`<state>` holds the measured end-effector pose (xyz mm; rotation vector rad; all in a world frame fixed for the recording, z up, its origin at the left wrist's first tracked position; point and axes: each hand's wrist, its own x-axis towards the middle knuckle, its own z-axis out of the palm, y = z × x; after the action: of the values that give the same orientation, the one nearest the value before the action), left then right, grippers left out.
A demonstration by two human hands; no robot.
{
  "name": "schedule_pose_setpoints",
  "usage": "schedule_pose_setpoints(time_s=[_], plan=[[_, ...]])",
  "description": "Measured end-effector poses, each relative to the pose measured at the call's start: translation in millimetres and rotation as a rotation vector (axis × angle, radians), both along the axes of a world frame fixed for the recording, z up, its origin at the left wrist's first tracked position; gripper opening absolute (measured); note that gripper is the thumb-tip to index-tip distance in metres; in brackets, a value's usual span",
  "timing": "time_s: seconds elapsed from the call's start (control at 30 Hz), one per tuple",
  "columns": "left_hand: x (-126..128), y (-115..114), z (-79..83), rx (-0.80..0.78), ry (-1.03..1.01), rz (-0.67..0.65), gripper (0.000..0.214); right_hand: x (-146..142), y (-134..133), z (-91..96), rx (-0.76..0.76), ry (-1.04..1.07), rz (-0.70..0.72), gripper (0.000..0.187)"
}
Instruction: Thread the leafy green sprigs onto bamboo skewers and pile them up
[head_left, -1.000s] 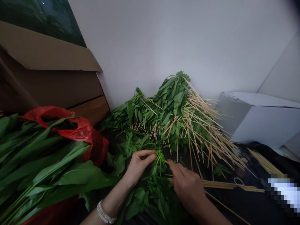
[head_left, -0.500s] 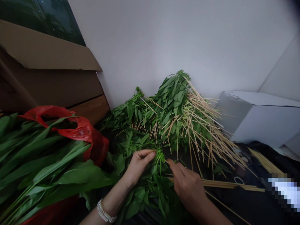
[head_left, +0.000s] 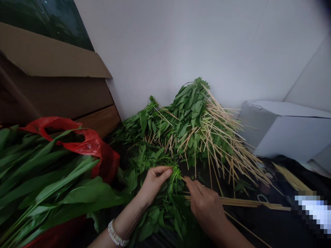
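Observation:
My left hand (head_left: 152, 184) pinches a bunch of leafy green stems (head_left: 176, 173) between thumb and fingertips. The stems are curled together at the top, and their leaves (head_left: 160, 218) hang down below the hand. Just to the right, my right hand (head_left: 207, 205) is closed on a thin wooden skewer (head_left: 183, 178), whose short end shows between its fingertips and the stems. Whether the skewer's tip is inside the bunch I cannot tell. More loose leafy greens (head_left: 141, 160) lie behind my left hand.
A heap of leafy bunches (head_left: 188, 105) with many skewers (head_left: 230, 148) leans by the wall. Loose skewers (head_left: 250, 202) lie at right. A red plastic bag (head_left: 103, 155) with long leaves (head_left: 59, 186) and a cardboard box (head_left: 59, 93) stand left; a white box (head_left: 297, 134) stands right.

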<state>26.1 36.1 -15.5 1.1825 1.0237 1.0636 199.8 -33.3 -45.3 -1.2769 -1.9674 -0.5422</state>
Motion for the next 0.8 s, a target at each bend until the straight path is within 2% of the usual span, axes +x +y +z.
schedule_pose_setpoints(time_s=[0.43,0.57,0.67,0.8], plan=[[2.9,-1.3,-1.7,-0.015,-0.021,-0.031,0.041,-1.9,-1.3,-0.5,-0.013,0.0,-0.011,0.037],[6.3,-5.1,-3.6,0.022,0.015,-0.077,0.037,-4.9,-0.6,0.3,-0.018,0.0,-0.02,0.038],[6.8,-6.1,-4.1,0.054,0.037,-0.063,0.038,-5.4,2.0,1.4,-0.009,0.002,-0.026,0.035],[-0.5,-1.6,1.7,0.126,0.084,-0.128,0.042,-3.8,2.5,4.5,0.014,0.002,0.023,0.032]])
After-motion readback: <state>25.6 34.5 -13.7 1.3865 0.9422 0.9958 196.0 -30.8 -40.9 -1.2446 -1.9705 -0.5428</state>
